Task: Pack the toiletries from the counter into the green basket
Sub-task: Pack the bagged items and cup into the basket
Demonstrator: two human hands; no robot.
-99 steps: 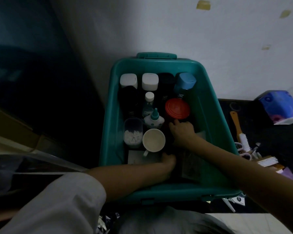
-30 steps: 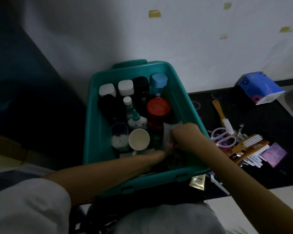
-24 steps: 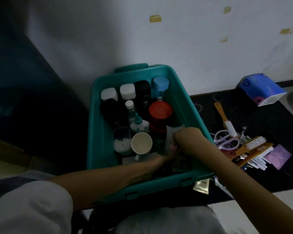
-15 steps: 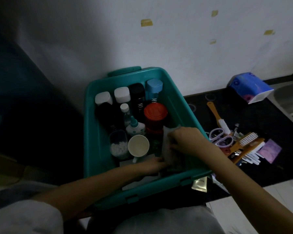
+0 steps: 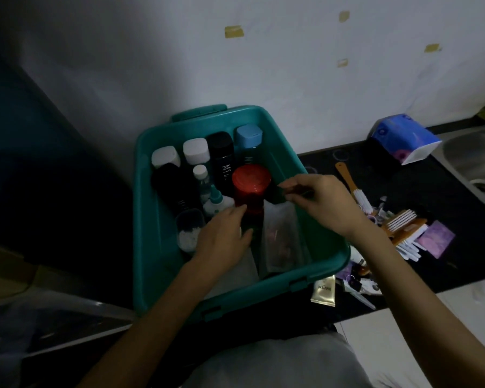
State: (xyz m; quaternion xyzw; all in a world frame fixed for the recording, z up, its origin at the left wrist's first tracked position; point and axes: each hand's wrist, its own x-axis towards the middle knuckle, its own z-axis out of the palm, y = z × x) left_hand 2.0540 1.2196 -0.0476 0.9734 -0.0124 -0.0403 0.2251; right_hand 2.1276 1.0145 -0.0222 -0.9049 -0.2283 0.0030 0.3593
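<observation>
At the centre of the frame stood the green basket (image 5: 147,219), its far end against a pale wall and its right side just beside the black counter (image 5: 420,186), which ran off to a steel sink (image 5: 476,161) at the right edge. A blue tissue pack (image 5: 401,141) lay near the counter's back. The left hand (image 5: 224,242) reached into the basket with its fingers fairly straight and relaxed, lying over the things there, fingertips at the foot of the red-lidded jar (image 5: 251,182); nothing showed it gripping. The right hand (image 5: 322,203) hovered over the basket's right rim, thumb and fingers pinched on a small dark item (image 5: 298,192) too dim to name. Tall bottles stood upright along the basket's far end: two white-capped bottles (image 5: 196,150), a black bottle (image 5: 221,156) and a blue-capped bottle (image 5: 248,138). A clear packet (image 5: 280,236) leaned on the basket's right wall. Right of the basket, on the counter, a pile of combs (image 5: 403,222), a wooden-handled brush (image 5: 349,183) and a gold sachet (image 5: 324,289) remained unpacked.
</observation>
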